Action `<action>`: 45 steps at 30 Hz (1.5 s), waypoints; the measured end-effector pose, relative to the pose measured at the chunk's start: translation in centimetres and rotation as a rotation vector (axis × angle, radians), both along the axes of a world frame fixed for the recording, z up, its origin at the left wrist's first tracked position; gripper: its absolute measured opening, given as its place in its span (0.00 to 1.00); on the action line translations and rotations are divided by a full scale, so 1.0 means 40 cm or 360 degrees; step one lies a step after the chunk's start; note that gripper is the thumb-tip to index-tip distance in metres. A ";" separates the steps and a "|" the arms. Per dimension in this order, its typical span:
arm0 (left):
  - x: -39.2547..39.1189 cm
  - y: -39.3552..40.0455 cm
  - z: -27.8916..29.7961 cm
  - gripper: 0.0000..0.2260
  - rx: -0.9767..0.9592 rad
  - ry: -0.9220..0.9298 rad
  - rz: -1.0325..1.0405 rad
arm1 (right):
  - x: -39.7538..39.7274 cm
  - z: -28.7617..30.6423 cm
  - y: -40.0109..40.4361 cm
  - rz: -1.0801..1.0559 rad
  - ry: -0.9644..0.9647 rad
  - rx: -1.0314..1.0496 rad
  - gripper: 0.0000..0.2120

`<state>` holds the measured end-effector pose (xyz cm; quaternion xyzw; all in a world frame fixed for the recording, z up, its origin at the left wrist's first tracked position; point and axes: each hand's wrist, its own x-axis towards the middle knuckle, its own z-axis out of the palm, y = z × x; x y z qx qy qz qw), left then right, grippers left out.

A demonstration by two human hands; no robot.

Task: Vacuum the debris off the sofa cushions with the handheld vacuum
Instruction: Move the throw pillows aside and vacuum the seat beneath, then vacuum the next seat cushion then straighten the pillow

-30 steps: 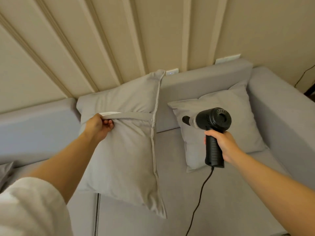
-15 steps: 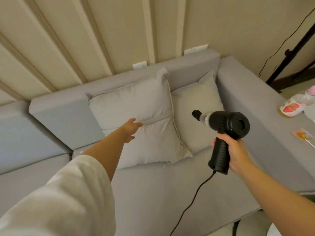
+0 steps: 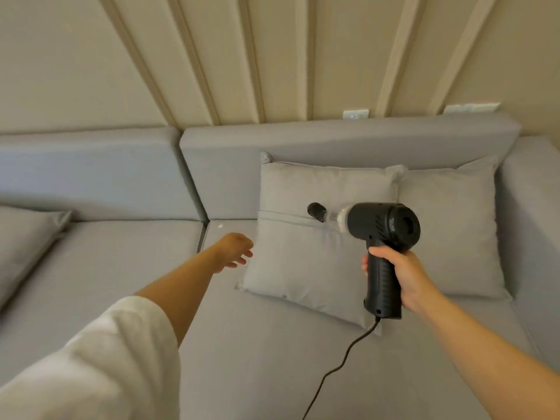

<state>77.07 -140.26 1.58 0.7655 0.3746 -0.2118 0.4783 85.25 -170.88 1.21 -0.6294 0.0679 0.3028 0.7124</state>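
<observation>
The right hand (image 3: 403, 275) grips the vacuum (image 3: 382, 234); the left hand (image 3: 233, 251) hangs open; the nozzle should drop onto the white crumb (image 3: 220, 225) at far left.

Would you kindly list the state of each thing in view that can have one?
handheld vacuum: held upright by its handle, nozzle pointing left, off the fabric.
right hand: grips the vacuum handle.
left hand: empty, fingers relaxed, above the seat.
left throw pillow: leaning on the backrest.
right throw pillow: leaning on the backrest, partly behind the other.
power cord: slack, trailing down across the seat.
white debris speck: lying in the seat corner.
</observation>
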 end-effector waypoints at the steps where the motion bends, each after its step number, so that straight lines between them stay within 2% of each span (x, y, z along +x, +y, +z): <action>1: -0.038 0.025 0.007 0.15 0.0008 -0.0020 0.0038 | -0.013 -0.003 0.038 0.0038 0.0018 -0.0030 0.05; 6: -0.294 0.171 0.009 0.13 0.0012 -0.0028 0.0198 | -0.124 -0.034 0.252 0.0132 0.0112 -0.0120 0.06; 11: -0.556 0.295 -0.008 0.06 -0.0043 -0.0016 0.0291 | -0.300 -0.058 0.444 0.0218 0.0126 -0.0257 0.09; 16: -0.732 0.436 0.001 0.12 -0.0043 -0.0086 0.0347 | -0.465 -0.034 0.649 0.0293 0.0102 -0.0299 0.09; 21: -0.791 0.506 0.040 0.09 -0.0060 -0.0285 0.0376 | -0.532 0.092 0.840 0.0374 -0.0008 -0.0128 0.09; 24: -0.760 0.473 0.059 0.22 -0.0277 -0.0416 0.0239 | -0.536 0.188 0.957 0.0340 -0.0052 0.0083 0.07; 26: -0.724 0.429 0.066 0.26 -0.0471 -0.0440 0.0073 | -0.538 0.244 1.017 0.0300 -0.0053 0.0232 0.06; 27: -0.707 0.411 0.066 0.25 -0.0536 -0.0443 -0.0011 | -0.535 0.266 1.036 0.0285 -0.0057 0.0294 0.06; 29: -0.691 0.391 0.052 0.11 -0.0565 -0.0442 -0.0077 | -0.516 0.293 1.053 0.0292 -0.0124 0.0331 0.06; 30: -0.688 0.393 0.042 0.04 -0.0537 -0.0438 -0.0055 | -0.497 0.297 1.051 0.0305 -0.0163 0.0313 0.07; 32: -0.699 0.428 0.019 0.11 -0.0296 -0.0350 0.0047 | -0.455 0.286 1.034 0.0344 -0.0233 0.0216 0.07; 34: -0.717 0.481 -0.003 0.11 0.0036 -0.0177 0.0108 | -0.413 0.235 1.007 0.0349 -0.0211 0.0063 0.06; 37: -0.723 0.540 -0.027 0.03 0.0359 0.0089 0.0053 | -0.358 0.103 0.959 0.0188 0.0109 -0.0028 0.05; 40: -0.660 0.539 -0.063 0.06 0.0512 0.0264 -0.0088 | -0.290 -0.035 0.910 0.0078 0.0415 -0.0174 0.12; 45: -0.546 0.498 -0.127 0.07 0.0567 0.0230 -0.0043 | -0.192 -0.180 0.873 0.0091 0.0480 -0.0362 0.19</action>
